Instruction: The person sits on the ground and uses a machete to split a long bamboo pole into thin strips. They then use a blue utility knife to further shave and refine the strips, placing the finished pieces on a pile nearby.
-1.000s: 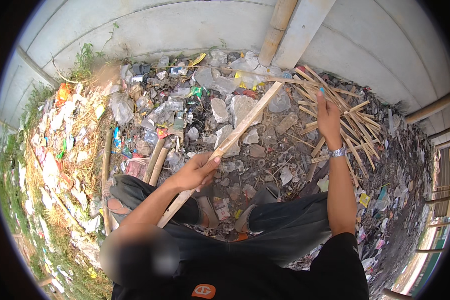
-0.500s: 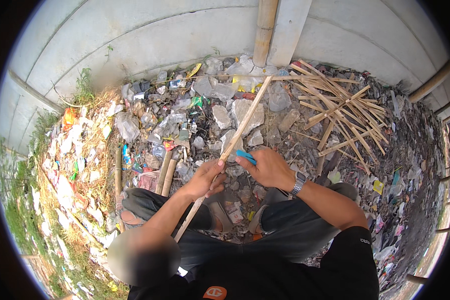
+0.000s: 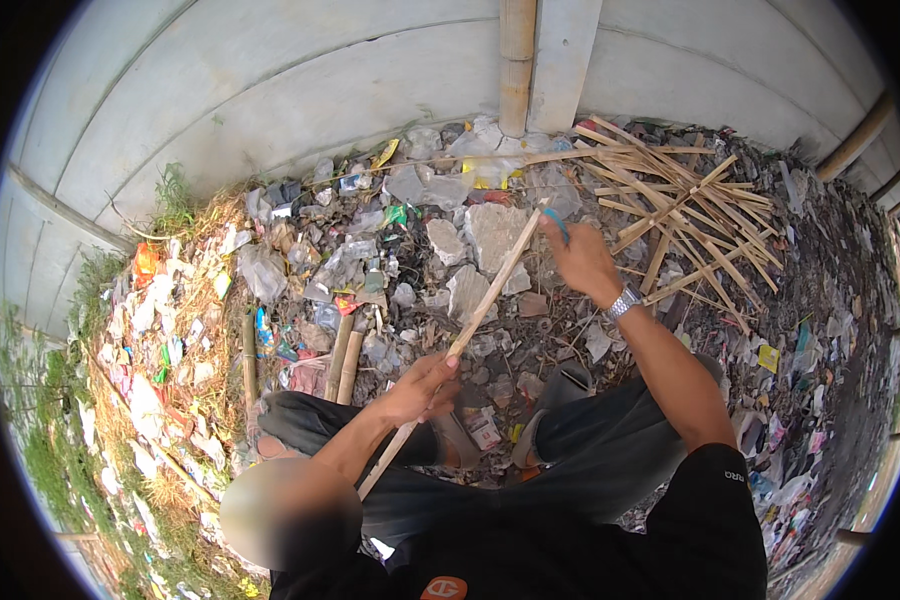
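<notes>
Wooden strip (image 3: 492, 290) clasped in my left grip (image 3: 418, 388), I'm shifting work to its far tip, right grip (image 3: 583, 260) clutching a blue tool (image 3: 557, 225).

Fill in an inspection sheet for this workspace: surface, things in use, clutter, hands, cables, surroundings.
Surface: uneven, dark ground.
Things in use: wooden strip, held at a slant; small blue object, exact kind unclear; pile of wooden strips, crisscrossed on the right.
Clutter: pale rubble chunk among other broken pieces, clear plastic bag, yellow packet, plus many mixed scraps.
Hands: left hand closed around the wooden strip; right hand holding the blue object by the strip's upper end, contact with the wood unclear.
Cables: nothing seen.
Surroundings: grey wall ahead, with a bamboo post and pale pillar; greenery at far left.
</notes>
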